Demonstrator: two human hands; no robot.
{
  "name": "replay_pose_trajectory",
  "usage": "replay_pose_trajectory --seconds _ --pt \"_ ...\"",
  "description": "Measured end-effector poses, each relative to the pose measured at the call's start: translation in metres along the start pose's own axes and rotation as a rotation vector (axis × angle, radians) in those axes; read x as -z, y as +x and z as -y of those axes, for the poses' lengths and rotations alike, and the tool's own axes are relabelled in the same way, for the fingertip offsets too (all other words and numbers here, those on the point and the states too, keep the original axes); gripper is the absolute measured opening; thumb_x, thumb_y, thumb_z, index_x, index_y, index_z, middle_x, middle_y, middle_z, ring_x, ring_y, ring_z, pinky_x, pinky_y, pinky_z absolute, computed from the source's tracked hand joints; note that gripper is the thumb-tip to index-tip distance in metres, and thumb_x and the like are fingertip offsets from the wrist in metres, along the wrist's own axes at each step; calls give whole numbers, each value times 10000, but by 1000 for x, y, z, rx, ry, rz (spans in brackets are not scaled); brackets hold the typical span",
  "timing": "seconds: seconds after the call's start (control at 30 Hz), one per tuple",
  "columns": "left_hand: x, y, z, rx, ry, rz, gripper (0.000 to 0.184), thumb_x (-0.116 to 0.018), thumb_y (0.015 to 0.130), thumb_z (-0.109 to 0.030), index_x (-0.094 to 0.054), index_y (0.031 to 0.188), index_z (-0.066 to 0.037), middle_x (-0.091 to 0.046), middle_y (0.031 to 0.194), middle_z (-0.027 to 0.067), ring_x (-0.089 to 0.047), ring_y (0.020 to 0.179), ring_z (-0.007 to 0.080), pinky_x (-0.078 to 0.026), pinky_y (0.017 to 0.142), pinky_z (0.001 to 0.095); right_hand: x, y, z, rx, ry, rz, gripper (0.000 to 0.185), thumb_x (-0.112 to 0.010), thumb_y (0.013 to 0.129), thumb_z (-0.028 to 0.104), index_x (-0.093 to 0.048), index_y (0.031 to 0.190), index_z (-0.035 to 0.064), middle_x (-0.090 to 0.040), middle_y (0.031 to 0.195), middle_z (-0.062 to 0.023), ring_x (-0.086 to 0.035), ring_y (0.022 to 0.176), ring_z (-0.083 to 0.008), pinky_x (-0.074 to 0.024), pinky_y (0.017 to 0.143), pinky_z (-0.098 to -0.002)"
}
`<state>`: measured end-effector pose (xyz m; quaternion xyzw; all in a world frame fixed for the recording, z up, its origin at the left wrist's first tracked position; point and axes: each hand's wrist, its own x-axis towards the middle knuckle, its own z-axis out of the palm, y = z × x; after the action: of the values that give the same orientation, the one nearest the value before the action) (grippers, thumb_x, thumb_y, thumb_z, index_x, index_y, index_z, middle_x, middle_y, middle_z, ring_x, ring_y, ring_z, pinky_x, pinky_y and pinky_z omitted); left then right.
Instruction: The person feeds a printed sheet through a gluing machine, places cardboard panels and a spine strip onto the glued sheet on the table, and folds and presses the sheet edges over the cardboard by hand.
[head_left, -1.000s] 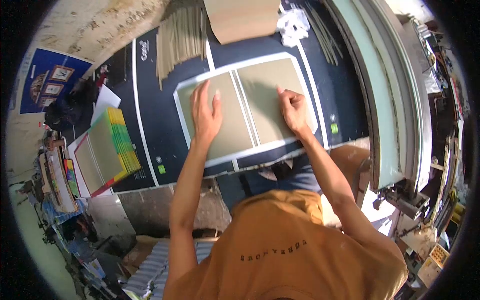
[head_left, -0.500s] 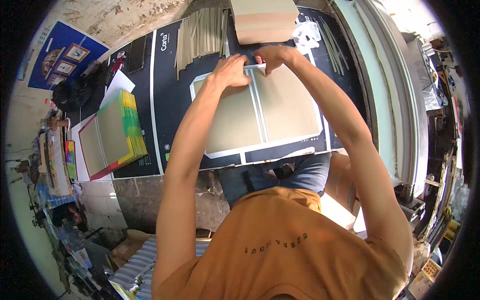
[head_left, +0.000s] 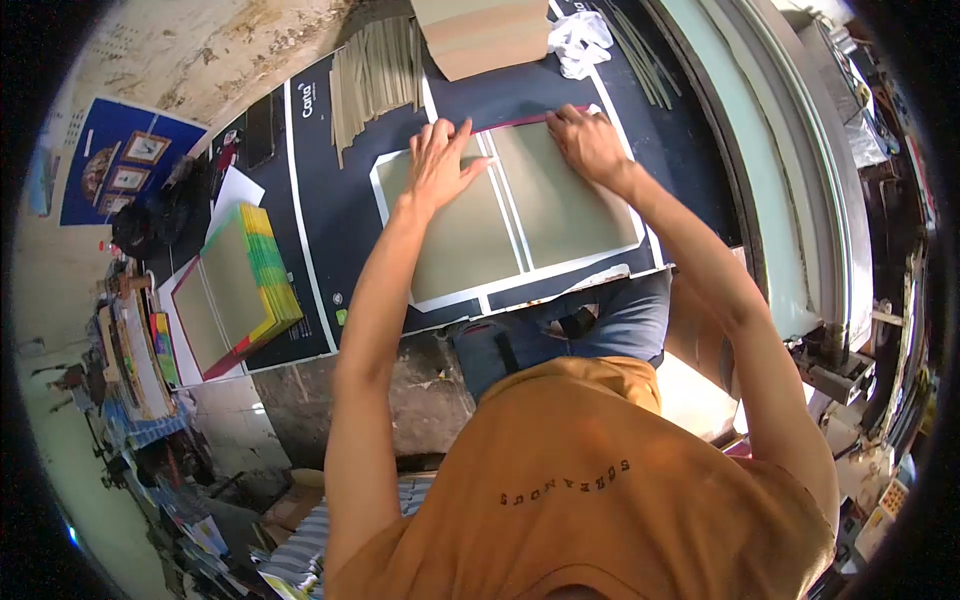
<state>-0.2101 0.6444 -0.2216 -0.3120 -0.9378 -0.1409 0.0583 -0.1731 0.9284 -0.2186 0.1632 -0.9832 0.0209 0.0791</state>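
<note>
A book cover (head_left: 560,195) lies before me: two grey-beige boards with a narrow spine strip between them, on a white-bordered sheet. Along its far edge runs a folded dark red flap (head_left: 512,122). My left hand (head_left: 437,165) rests open on the left board, thumb spread towards the spine and fingertips near the far edge. At the far right corner, the curled fingers of my right hand (head_left: 590,148) press on the red flap; their undersides are hidden.
Finished-looking covers with yellow-green edges (head_left: 262,275) are stacked at left. Thin board strips (head_left: 378,85), a block of boards (head_left: 485,40) and a crumpled white cloth (head_left: 580,45) occupy the far side. A pale green machine edge (head_left: 745,130) borders the table (head_left: 345,220) on the right.
The far white border has been folded over and now shows its dark red side. My right hand has moved right along that edge; my left hand has opened flatter on the board.
</note>
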Motion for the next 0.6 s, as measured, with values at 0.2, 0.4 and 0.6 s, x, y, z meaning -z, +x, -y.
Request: replay_pose_trajectory --seconds 0.2,0.4,0.6 --pt "-36 -11 5 -166 50 -300 540 -671 920 -340 -590 1339 -11 -548 1290 138 -496 1210 359 -400 1036 496 -10 3 51 -135 58 -150 553 -431 1033 407 -467 1459 55 -495 1471 -154 -472 1362 -285 -301 1157 -526" --pt "10 -53 4 99 66 -108 554 -631 927 -341 -526 1344 9 -556 1236 181 -528 1139 378 -421 1028 469 -29 -4 27 -140 28 -165 782 -419 985 585 -379 1518 13 -388 1577 -163 -354 1470 -294 -190 1218 -532" --pt "9 -55 2 95 49 -199 398 -655 902 -351 -592 1094 -8 -543 1029 176 -537 985 371 -465 865 481 -27 9 58 -158 -21 -80 879 -339 983 636 -336 1509 -67 -371 1574 -212 -335 1478 -315 -162 1237 -486"
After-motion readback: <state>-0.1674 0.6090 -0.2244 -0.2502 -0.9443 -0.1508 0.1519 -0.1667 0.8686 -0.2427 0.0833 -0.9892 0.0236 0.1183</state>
